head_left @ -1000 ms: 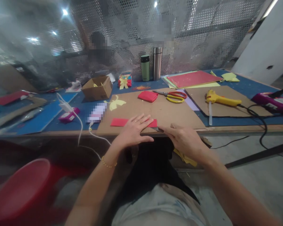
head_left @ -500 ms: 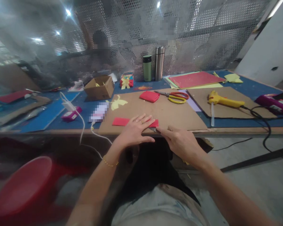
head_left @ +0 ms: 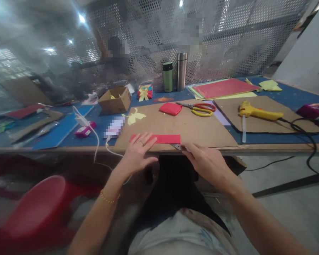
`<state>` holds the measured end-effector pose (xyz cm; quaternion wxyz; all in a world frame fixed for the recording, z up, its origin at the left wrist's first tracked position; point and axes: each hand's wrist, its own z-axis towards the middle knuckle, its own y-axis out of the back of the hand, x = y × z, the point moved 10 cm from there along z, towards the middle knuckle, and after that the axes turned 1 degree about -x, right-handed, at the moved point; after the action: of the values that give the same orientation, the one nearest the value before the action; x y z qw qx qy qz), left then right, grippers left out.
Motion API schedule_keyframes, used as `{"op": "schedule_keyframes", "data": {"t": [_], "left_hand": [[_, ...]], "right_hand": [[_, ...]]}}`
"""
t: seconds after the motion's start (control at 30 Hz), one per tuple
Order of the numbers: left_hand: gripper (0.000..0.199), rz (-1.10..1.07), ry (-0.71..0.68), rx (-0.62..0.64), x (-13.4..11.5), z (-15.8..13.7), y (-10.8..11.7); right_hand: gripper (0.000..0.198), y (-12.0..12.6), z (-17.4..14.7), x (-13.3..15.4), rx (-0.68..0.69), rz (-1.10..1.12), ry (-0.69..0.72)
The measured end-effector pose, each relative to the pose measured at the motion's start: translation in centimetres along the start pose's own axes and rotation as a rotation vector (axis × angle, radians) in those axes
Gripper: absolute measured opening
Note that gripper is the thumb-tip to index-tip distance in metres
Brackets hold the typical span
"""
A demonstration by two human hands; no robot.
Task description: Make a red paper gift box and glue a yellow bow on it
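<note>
A red strip point(head_left: 168, 139), folded paper or felt, lies lengthwise near the front edge of the cardboard sheet point(head_left: 191, 127). My left hand point(head_left: 139, 152) rests flat on the strip's left part, fingers spread and thumb out to the right. At the strip's right end, my right hand point(head_left: 204, 161) is closed around a knife with a thin grey metal blade point(head_left: 177, 146). The blade points left, under or against the strip's lower edge; its handle is hidden in my fingers. Behind the strip sit a folded red piece point(head_left: 170, 108) and scissors point(head_left: 202, 109) with red and yellow handles.
A yellow glue gun point(head_left: 260, 112) lies on a second cardboard at right, its cord trailing off. Yellow cut-outs point(head_left: 135, 117), a phone point(head_left: 115, 127) with a white cable and a small cardboard box point(head_left: 115, 100) stand left. Two flasks point(head_left: 182, 72) are at the back.
My left hand has slid left along the red strip, uncovering its middle and right part. My right hand keeps the blade at the strip's right end. The view has shifted slightly.
</note>
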<state>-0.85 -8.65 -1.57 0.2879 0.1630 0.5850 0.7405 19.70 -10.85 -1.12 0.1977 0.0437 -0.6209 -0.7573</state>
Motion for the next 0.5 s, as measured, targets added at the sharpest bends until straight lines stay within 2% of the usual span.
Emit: {"op": "schedule_keyframes", "data": {"t": [0.13, 0.27, 0.5], "left_hand": [[0.083, 0.055, -0.016, 0.007, -1.6, 0.8, -1.0], [0.090, 0.131, 0.025, 0.026, -2.1, 1.3, -1.4], [0.090, 0.123, 0.026, 0.037, -1.6, 1.2, -1.5]], "right_hand": [[0.032, 0.6, -0.6, -1.1, -0.112, -0.025, 0.036], [0.035, 0.9, -1.1, -2.2, -0.211, -0.028, 0.069], [0.035, 0.0, -0.4, -0.7, -0.273, -0.011, 0.146]]}}
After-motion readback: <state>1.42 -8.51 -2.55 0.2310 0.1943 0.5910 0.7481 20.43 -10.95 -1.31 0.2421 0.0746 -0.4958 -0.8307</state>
